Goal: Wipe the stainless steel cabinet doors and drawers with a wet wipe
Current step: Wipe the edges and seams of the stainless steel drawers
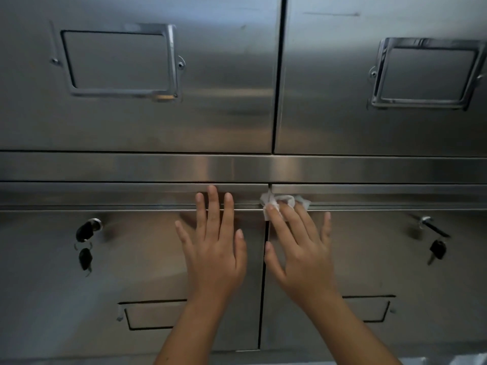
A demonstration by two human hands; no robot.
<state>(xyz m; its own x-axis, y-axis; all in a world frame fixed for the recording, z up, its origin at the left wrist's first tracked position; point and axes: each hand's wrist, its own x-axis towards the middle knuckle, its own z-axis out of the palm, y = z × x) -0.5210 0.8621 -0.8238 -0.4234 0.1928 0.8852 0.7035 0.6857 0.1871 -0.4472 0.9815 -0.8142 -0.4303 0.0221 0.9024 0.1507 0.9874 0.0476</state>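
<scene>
Stainless steel cabinet (105, 167), front face. Left hand (214, 243): fingers straight and spread, laid flat on the lower left door (137, 262), fingertips at its top lip, holding nothing. Right hand (300, 248): fingers straight, pressing a crumpled white wet wipe (286, 200) against the top lip of the lower right door (382, 262), just beside the centre gap. Left key (85, 256) and right key (437, 250) hang from the door locks.

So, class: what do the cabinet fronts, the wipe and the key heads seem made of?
Cabinet fronts: brushed stainless steel, by the streaky sheen. Wipe: thin white fabric or paper, crumpled. Key heads: probably black plastic, matte.
</scene>
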